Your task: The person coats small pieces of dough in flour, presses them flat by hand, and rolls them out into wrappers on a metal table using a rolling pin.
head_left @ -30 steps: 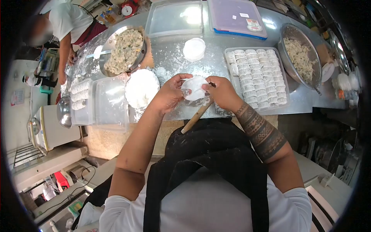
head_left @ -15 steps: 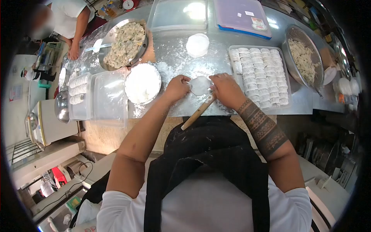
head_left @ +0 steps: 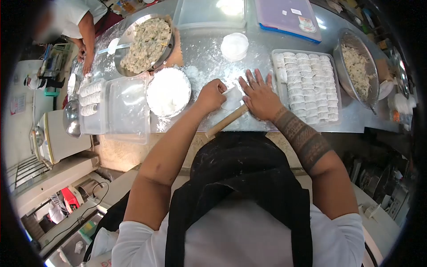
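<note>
A thin white dough wrapper (head_left: 232,99) lies on the floured metal table in front of me. Its left edge is pinched between the fingers of my left hand (head_left: 211,95). My right hand (head_left: 260,95) is spread flat, fingers stretched forward, with its palm over the far end of a wooden rolling pin (head_left: 227,121). The pin slants toward me, its near end past the table edge; its other end is hidden under the palm. Beyond my hands sits a stack of round white wrappers (head_left: 234,46). A bowl of white flour (head_left: 168,92) stands left of my left hand.
On the right are a tray (head_left: 336,89) with rows of dumplings and a metal bowl (head_left: 372,100) of filling. Another filling pan (head_left: 171,51) stands back left, near a person (head_left: 86,31). Plastic containers (head_left: 129,109) lie left; lidded boxes (head_left: 289,20) lie behind.
My right hand has gone from curled fingers at the wrapper's edge to spread flat over the rolling pin. My left hand still pinches the wrapper, now stretched at that edge. The view has shifted slightly.
</note>
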`<state>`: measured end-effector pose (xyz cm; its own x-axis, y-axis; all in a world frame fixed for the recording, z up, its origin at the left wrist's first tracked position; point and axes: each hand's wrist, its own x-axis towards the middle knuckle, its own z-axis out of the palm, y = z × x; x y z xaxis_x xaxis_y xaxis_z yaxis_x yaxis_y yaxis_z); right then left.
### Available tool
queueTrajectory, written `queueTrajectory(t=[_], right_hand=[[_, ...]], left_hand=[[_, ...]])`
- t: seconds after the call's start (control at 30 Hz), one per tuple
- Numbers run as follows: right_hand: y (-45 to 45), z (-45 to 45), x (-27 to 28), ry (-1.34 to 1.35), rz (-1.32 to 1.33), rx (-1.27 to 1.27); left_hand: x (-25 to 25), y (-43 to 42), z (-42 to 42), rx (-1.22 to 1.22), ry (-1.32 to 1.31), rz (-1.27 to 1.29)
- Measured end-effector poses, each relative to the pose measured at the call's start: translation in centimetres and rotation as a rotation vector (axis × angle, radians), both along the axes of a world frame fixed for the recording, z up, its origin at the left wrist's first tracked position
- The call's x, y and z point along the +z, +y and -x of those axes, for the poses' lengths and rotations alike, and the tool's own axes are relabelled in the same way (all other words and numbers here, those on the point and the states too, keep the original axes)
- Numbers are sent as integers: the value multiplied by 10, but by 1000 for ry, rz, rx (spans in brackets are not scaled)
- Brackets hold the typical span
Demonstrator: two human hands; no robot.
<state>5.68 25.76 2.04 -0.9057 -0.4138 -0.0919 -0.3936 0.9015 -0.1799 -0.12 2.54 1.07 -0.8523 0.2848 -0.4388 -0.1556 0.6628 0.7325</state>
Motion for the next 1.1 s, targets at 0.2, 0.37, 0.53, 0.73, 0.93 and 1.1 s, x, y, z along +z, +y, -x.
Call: queueTrajectory(t=[0.2,0.37,0.53,0.73,0.93,1.1], right_hand=[[-33,74,-19,121,24,58],[-33,78,-22,231,176,79],[2,-27,1,-14,113,51],[-9,-10,0,-20,77,65],[-55,69,-21,173,206,-1],[-23,9,-11,61,214,20]], left_hand=[[-11,2,16,-175,15,17],[0,4,17,-44,-96,25],[-32,-19,4,305,-323,-382],[12,-18,-1,-5,-215,123],[3,-12,-8,-25,127,122],[-9,-19,-6,346,-201,-311]])
